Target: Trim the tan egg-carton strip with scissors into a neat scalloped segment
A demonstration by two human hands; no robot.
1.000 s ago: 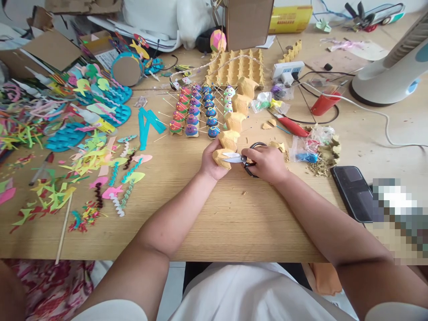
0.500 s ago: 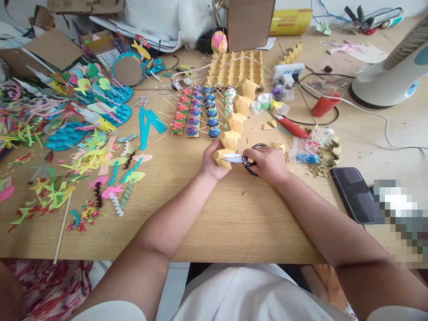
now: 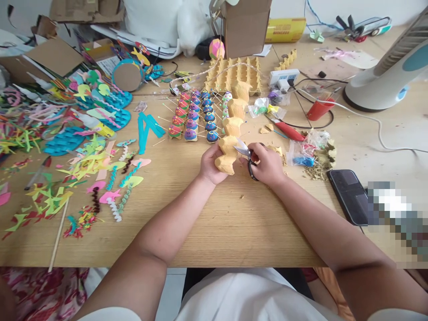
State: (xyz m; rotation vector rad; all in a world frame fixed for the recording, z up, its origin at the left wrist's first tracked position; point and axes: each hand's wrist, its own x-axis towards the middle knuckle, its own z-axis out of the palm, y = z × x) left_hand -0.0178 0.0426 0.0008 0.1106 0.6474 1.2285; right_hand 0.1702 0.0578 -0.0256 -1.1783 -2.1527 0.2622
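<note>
My left hand (image 3: pixel 211 166) is closed around the near end of a yellow egg carton strip (image 3: pixel 232 127), a row of bumpy cups reaching away from me. In my right hand (image 3: pixel 267 164) is a pair of scissors (image 3: pixel 243 148) with black handles. Their blades are parted and point at the strip's right edge, near its second cup. Left of the strip stand rows of painted carton cups with pins stuck in them: red ones (image 3: pixel 178 117), purple ones (image 3: pixel 191 119), blue ones (image 3: pixel 210 118) and white-green ones (image 3: pixel 226 104).
Behind the strip lies a yellow egg tray (image 3: pixel 214 80). Colourful paper scraps (image 3: pixel 50 196) and fuzzy cut-outs cover the left. To the right are a red-handled tool (image 3: pixel 287 130), plastic bags (image 3: pixel 301 156), a red cup (image 3: pixel 320 108), a phone (image 3: pixel 347 196) and a white fan (image 3: pixel 374 84).
The scissors have moved from the nearest cup up to the second one, along the strip's right edge. My left hand still grips the strip, which has tilted slightly.
</note>
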